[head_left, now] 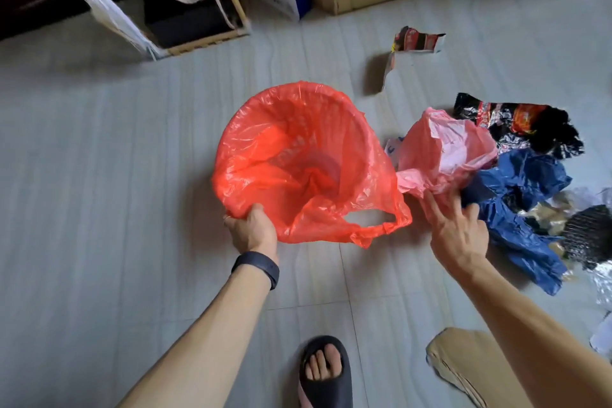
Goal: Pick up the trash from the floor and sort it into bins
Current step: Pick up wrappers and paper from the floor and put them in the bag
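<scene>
Head view. Left hand [253,228] grips the near rim of the bin [331,103], fingers curled over the edge with the red bag [298,156] that lines it; thumb on top. Bin is tipped, mouth facing the camera, nothing visible inside but the liner. One bag handle [381,222] hangs loose at the near right. Black wristband [256,267] on the left wrist.

Right hand [458,232] is open, fingers [433,209] spread and straight, tips touching the lower edge of the pink bag [443,146]; not closed round anything.

Trash lies on the floor [99,175] just right of the bin: pink bag nearest, blue bag [523,202] beside and under the hand, black-red wrapper [516,122] behind them. Torn wrapper [417,40] lies apart, farther back.

Foot in a black slipper [326,371] at bottom centre. Wooden rack [205,10] at top left.
</scene>
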Action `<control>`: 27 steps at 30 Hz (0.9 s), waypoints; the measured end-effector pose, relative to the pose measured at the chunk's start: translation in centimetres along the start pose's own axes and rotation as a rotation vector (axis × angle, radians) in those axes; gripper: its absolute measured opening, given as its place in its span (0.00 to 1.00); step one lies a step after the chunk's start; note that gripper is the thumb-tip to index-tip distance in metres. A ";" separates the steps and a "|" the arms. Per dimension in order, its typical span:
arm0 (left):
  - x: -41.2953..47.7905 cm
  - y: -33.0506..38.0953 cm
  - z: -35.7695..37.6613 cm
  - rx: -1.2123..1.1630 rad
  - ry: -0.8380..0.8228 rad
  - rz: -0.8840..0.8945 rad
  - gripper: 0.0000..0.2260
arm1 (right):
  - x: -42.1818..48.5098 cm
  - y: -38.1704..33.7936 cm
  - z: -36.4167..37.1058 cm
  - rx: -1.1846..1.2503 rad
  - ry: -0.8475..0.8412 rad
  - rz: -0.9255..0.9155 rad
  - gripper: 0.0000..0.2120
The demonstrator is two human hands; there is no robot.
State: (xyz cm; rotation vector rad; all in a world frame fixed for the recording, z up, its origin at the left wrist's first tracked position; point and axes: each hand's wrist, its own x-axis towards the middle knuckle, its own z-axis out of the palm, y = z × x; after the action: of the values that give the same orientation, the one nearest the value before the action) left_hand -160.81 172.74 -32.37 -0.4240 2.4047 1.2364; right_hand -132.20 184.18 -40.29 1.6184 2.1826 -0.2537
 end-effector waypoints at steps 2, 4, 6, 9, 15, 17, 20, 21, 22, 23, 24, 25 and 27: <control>-0.1 0.0 -0.3 0.004 -0.018 0.047 0.29 | 0.1 0.4 0.3 -0.017 0.007 0.013 0.37; -0.1 0.0 -0.7 0.005 -0.035 0.113 0.32 | -0.2 0.6 -0.3 0.024 0.020 -0.002 0.35; -0.1 0.2 -0.9 0.013 -0.033 0.180 0.32 | -0.8 0.7 -1.5 0.053 0.048 -0.008 0.32; -0.7 0.5 -1.8 0.175 -0.005 0.255 0.37 | -2.8 0.9 -3.6 0.064 0.081 -0.030 0.30; -4.9 3.0 -3.2 0.434 -0.051 0.498 0.38 | -9.5 3.8 -10.3 -0.041 0.292 -0.080 0.23; -7.3 3.8 -4.2 0.510 -0.143 0.643 0.34 | -12.7 5.2 -12.4 -0.031 0.328 -0.048 0.23; -11.0 5.2 -5.3 0.665 -0.443 0.961 0.28 | -17.9 6.6 -13.4 0.004 0.369 0.005 0.21; -12.1 5.7 -5.5 0.737 -0.560 1.052 0.26 | -19.5 6.9 -13.5 0.024 0.393 0.009 0.21; -13.5 6.0 -5.5 0.804 -0.650 1.165 0.25 | -21.4 7.6 -13.6 0.034 0.407 0.013 0.21; -15.4 5.9 -5.4 0.849 -0.713 1.270 0.24 | -23.7 8.5 -13.4 0.060 0.401 0.026 0.22; -16.8 5.8 -5.5 0.874 -0.741 1.363 0.24 | -25.3 9.1 -12.9 0.089 0.399 0.036 0.22; -18.5 5.6 -5.9 0.896 -0.792 1.443 0.24 | -26.9 10.0 -12.1 0.113 0.415 0.066 0.22; -23.7 3.5 -5.9 0.940 -0.901 1.632 0.25 | -31.9 12.8 -10.0 0.170 0.405 0.210 0.22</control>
State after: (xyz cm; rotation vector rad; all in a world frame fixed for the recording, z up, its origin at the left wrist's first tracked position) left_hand -142.87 171.86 -15.40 2.1129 1.7849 0.2257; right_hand -114.52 164.15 -16.51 2.1335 2.2987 -0.0519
